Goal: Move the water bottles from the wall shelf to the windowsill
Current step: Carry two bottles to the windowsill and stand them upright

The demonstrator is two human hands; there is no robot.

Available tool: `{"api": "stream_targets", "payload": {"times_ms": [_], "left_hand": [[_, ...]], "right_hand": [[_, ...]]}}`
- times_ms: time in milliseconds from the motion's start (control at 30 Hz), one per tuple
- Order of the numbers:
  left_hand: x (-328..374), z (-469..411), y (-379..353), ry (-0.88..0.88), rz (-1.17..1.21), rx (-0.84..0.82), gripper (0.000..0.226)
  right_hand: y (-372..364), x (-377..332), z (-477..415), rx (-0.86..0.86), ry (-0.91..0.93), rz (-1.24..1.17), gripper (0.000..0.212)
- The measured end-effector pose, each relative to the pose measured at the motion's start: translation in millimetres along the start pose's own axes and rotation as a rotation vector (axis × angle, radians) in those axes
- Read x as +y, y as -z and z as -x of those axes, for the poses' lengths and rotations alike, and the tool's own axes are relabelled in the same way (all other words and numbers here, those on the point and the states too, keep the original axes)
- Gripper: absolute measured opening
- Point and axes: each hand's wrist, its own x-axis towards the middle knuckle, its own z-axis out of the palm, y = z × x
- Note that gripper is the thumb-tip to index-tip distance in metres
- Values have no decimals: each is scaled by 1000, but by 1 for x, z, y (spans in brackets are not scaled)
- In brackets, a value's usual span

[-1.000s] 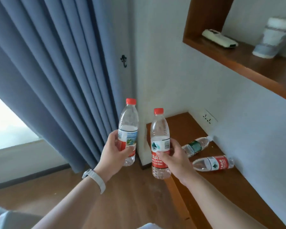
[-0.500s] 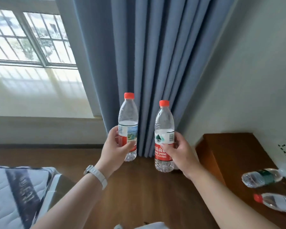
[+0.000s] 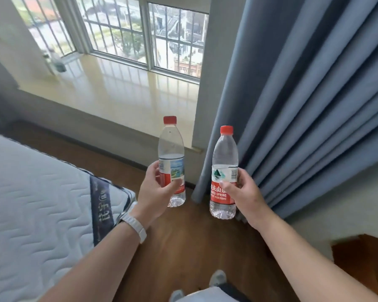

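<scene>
Since half a second before, the view had turned left: the wooden shelf slid almost out of frame, and the glossy cream windowsill (image 3: 122,99) lay wide ahead, so I judged the carry nearly done. Each hand was wrapped around one upright clear plastic bottle at its label: left hand (image 3: 156,194) on the left bottle (image 3: 171,149), right hand (image 3: 241,192) on the right bottle (image 3: 224,171). Both had ribbed bases and red caps, beside a pleated blue curtain (image 3: 303,94).
</scene>
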Motion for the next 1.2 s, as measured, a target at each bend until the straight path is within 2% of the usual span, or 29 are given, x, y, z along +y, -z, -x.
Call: {"api": "stream_targets", "payload": {"times_ms": [267, 567, 900, 1200], "left_hand": [[-9, -36, 31, 88, -25, 202, 62], [20, -136, -4, 128, -59, 312, 61], [32, -193, -14, 120, -66, 477, 62], [39, -230, 24, 112, -115, 604, 57]], "right_hand": [[-42, 2, -85, -207, -41, 19, 39], [-33, -36, -207, -401, -38, 7, 40], [-30, -73, -298, -564, -1, 12, 48], [-83, -87, -360, -607, 19, 57, 43]]}}
